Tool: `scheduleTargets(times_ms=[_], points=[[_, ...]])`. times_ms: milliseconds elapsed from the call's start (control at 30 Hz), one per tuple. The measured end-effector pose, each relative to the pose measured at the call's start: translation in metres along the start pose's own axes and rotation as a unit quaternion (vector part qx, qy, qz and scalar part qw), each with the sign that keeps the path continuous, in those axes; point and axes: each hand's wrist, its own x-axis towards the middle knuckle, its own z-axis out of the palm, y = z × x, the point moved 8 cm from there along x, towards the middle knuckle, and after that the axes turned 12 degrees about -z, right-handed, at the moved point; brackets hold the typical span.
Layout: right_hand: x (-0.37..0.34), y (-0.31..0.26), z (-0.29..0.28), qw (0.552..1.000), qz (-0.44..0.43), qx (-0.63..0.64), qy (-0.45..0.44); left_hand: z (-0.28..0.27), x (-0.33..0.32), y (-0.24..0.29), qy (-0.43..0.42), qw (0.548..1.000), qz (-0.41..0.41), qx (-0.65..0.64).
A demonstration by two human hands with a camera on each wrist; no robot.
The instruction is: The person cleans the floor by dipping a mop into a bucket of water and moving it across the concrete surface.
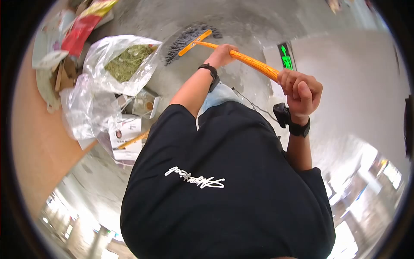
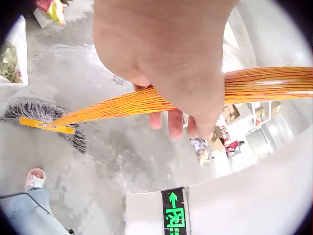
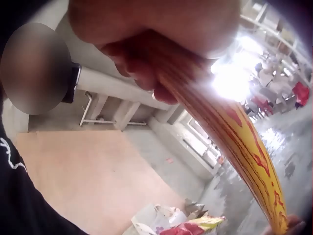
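Observation:
The mop has a grey string head [image 1: 189, 39] under an orange clamp and a long orange wood-grained handle [image 1: 256, 64]. Its head lies on the concrete floor at the top of the head view. My left hand [image 1: 223, 55] grips the handle partway down; in the left wrist view fingertips [image 2: 175, 125] show past the far side of the handle. Higher up, near the top end, my right hand [image 1: 302, 88] has its fingers curled round the handle. The right wrist view shows the handle [image 3: 234, 132] running down from my right palm [image 3: 156, 22].
A clear plastic bag [image 1: 97, 54] holding dry grass-like stuff stands left of the mop, among boxes and a red-yellow package [image 1: 82, 34]. A lit green exit sign [image 1: 285, 56] is on the white wall at right. A tan board [image 1: 43, 138] lines the left side.

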Motion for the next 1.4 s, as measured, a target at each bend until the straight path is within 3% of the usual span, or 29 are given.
scheduleTargets(times_ms=[100,133,233,300,367,500,533,600,633,700,833,967,1033,1133,1233,1333,1400], points=[[-0.061,-0.041,-0.040,0.998,-0.026,-0.028,0.058,0.060,-0.015,0.037,-0.030,0.997,0.042,0.063],[-0.088,-0.051,-0.058,0.996,-0.032,-0.035,0.081,0.087,-0.019,0.043,-0.006,0.995,0.060,0.081],[-0.171,-0.075,-0.104,0.984,-0.037,-0.043,0.167,0.178,-0.041,0.049,-0.091,0.992,0.052,0.070],[-0.247,-0.098,-0.134,0.968,-0.034,-0.078,0.237,0.248,-0.069,0.067,-0.151,0.976,0.124,0.091],[-0.329,-0.120,-0.163,0.922,-0.029,-0.087,0.377,0.323,-0.103,0.067,-0.268,0.942,0.137,0.150],[-0.443,-0.186,-0.169,0.856,-0.028,-0.155,0.492,0.433,-0.187,0.073,-0.401,0.874,0.166,0.217],[-0.465,-0.199,-0.176,0.852,-0.033,-0.171,0.494,0.454,-0.202,0.086,-0.407,0.870,0.181,0.211],[-0.524,-0.226,-0.182,0.796,-0.055,-0.169,0.579,0.491,-0.243,0.092,-0.457,0.828,0.176,0.273],[-0.540,-0.236,-0.180,0.787,-0.060,-0.184,0.586,0.501,-0.259,0.095,-0.467,0.820,0.190,0.270],[-0.571,-0.243,-0.189,0.723,-0.055,-0.154,0.672,0.512,-0.273,0.097,-0.455,0.824,0.182,0.284],[-0.568,-0.230,-0.184,0.725,-0.026,-0.142,0.673,0.500,-0.273,0.074,-0.459,0.836,0.178,0.244],[-0.507,-0.185,-0.187,0.814,0.002,-0.074,0.576,0.433,-0.235,0.049,-0.375,0.876,0.092,0.289],[-0.456,-0.163,-0.186,0.859,0.034,-0.063,0.506,0.390,-0.215,0.047,-0.325,0.919,0.045,0.219],[-0.385,-0.119,-0.174,0.903,0.056,-0.022,0.426,0.329,-0.193,0.020,-0.288,0.938,-0.032,0.189],[-0.332,-0.073,-0.144,0.940,0.076,0.042,0.329,0.270,-0.187,-0.022,-0.193,0.970,-0.071,0.128],[-0.299,-0.050,-0.087,0.973,0.066,0.090,0.203,0.222,-0.211,-0.054,-0.148,0.980,-0.087,0.105],[-0.284,-0.017,-0.055,0.974,0.101,0.092,0.183,0.191,-0.226,-0.080,-0.129,0.983,-0.113,0.058]])
